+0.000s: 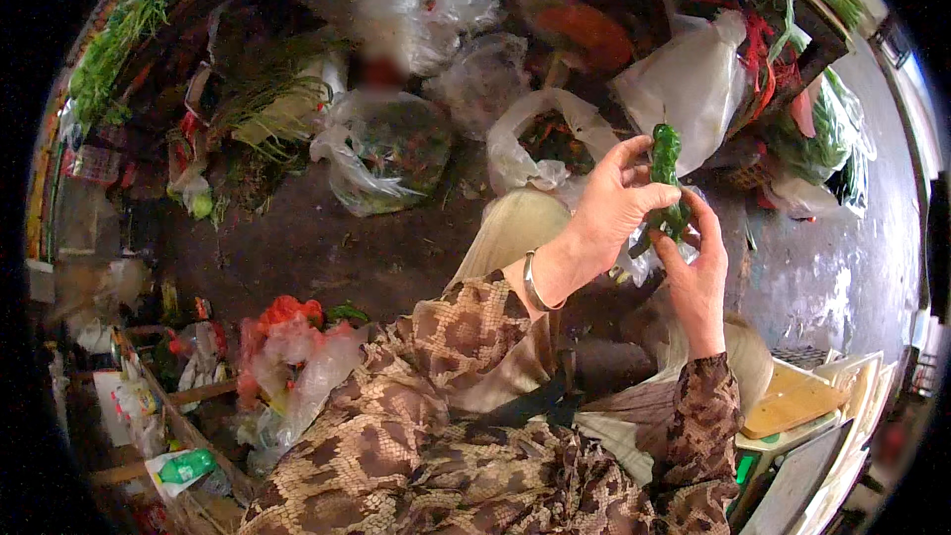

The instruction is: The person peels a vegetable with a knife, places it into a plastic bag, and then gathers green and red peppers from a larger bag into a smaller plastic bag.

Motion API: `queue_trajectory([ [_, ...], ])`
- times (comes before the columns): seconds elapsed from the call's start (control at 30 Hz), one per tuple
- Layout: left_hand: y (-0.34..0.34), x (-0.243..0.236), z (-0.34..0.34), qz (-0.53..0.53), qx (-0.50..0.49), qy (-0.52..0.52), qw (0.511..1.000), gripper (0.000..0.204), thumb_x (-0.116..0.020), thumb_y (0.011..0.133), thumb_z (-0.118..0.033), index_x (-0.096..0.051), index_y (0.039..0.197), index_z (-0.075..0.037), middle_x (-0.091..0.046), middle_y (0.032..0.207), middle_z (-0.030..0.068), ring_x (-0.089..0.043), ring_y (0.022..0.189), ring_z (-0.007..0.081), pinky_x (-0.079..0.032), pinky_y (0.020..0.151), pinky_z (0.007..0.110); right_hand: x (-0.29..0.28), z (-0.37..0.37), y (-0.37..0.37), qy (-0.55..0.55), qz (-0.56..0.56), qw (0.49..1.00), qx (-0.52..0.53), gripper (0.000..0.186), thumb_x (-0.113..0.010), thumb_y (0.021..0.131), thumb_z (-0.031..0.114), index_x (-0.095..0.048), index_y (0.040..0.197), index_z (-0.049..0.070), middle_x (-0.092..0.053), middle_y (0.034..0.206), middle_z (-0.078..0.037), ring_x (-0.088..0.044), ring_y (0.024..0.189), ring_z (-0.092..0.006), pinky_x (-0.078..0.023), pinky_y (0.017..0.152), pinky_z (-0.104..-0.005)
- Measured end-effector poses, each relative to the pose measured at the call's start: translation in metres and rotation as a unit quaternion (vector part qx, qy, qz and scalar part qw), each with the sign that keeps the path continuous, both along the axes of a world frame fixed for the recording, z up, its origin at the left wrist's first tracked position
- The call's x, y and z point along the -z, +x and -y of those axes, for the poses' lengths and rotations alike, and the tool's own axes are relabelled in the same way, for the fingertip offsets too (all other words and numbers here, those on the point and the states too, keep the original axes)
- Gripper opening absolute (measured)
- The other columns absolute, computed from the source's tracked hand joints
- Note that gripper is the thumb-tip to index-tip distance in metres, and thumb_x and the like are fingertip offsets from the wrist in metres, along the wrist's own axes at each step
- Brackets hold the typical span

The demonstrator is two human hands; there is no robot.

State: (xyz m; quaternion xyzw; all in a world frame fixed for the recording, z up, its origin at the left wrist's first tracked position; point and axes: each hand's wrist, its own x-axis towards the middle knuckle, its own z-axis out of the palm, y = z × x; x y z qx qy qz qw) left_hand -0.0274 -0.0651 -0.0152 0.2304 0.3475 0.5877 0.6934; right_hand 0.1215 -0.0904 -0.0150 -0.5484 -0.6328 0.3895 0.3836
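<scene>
A long, wrinkled dark green chili pepper (667,151) is held up right of the middle of the head view. My left hand (599,208), with a metal bangle at its wrist, pinches it from the left between thumb and fingers. From below, my right hand (697,272) is closed on the lower part of the green bunch, where more than one pepper seems to show; the fingers partly hide it. Beyond my left hand stands an open clear plastic bag (507,134) with dark green and red bits inside. Some clear plastic lies just under my hands.
A filled clear plastic bag (388,154) stands left of the open one. A large white bag (684,89) is at the far right, beside red netting (768,69). Leafy greens (119,69) line the far left edge. A yellow wooden board (792,401) sits at the near right.
</scene>
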Motion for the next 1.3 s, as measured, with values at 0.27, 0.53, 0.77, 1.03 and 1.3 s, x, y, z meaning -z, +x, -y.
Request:
queue_trajectory([
  [0.27, -0.002, -0.003, -0.002, -0.007, -0.014, 0.006, 1.000, 0.065, -0.074, 0.075, -0.002, -0.042, 0.131, -0.006, -0.061, 0.104, 0.0049, -0.059, 0.091, 0.0136, -0.048, 0.077, 0.027, 0.003, -0.003, 0.002, 0.017, -0.001, 1.000, -0.015, 0.068, -0.071, 0.077, 0.004, -0.041, 0.138, 0.004, -0.050, 0.132, -0.012, -0.049, 0.120, -0.0215, -0.039, 0.098, -0.0339],
  [0.53, -0.001, -0.003, -0.001, 0.006, -0.016, 0.011, 1.000, 0.065, -0.073, 0.075, -0.001, -0.042, 0.132, -0.006, -0.060, 0.104, 0.0047, -0.059, 0.093, 0.0134, -0.048, 0.077, 0.026, 0.004, -0.003, 0.004, 0.001, -0.003, 1.000, -0.008, 0.071, -0.070, 0.077, 0.005, -0.038, 0.141, 0.004, -0.049, 0.135, -0.012, -0.048, 0.122, -0.0218, -0.038, 0.098, -0.0328],
  [0.77, -0.006, -0.008, 0.001, -0.015, -0.015, 0.005, 1.000, 0.063, -0.072, 0.076, -0.002, -0.043, 0.131, -0.006, -0.061, 0.104, 0.0038, -0.060, 0.090, 0.0126, -0.047, 0.076, 0.026, 0.003, -0.002, 0.002, -0.019, 0.016, 1.000, -0.016, 0.071, -0.069, 0.077, 0.003, -0.038, 0.141, 0.003, -0.048, 0.136, -0.013, -0.045, 0.125, -0.0240, -0.036, 0.105, -0.0351],
  [1.03, -0.047, -0.021, -0.021, -0.065, -0.080, 0.093, 0.990, 0.054, -0.067, 0.079, 0.000, -0.047, 0.128, -0.010, -0.063, 0.106, 0.0062, -0.063, 0.090, 0.0169, -0.052, 0.078, 0.032, -0.002, -0.003, 0.008, -0.040, 0.033, 0.999, -0.011, 0.068, -0.068, 0.079, 0.008, -0.039, 0.140, 0.004, -0.050, 0.132, -0.014, -0.048, 0.122, -0.0248, -0.038, 0.104, -0.0361],
  [1.3, -0.106, 0.003, -0.058, -0.145, -0.087, 0.155, 0.973, 0.062, -0.067, 0.079, 0.003, -0.043, 0.135, -0.007, -0.062, 0.110, 0.0064, -0.061, 0.097, 0.0175, -0.049, 0.085, 0.032, 0.001, -0.003, 0.014, -0.023, 0.073, 0.996, -0.043, 0.051, -0.067, 0.081, 0.016, -0.050, 0.128, 0.004, -0.052, 0.125, -0.018, -0.051, 0.117, -0.0314, -0.040, 0.099, -0.0382],
])
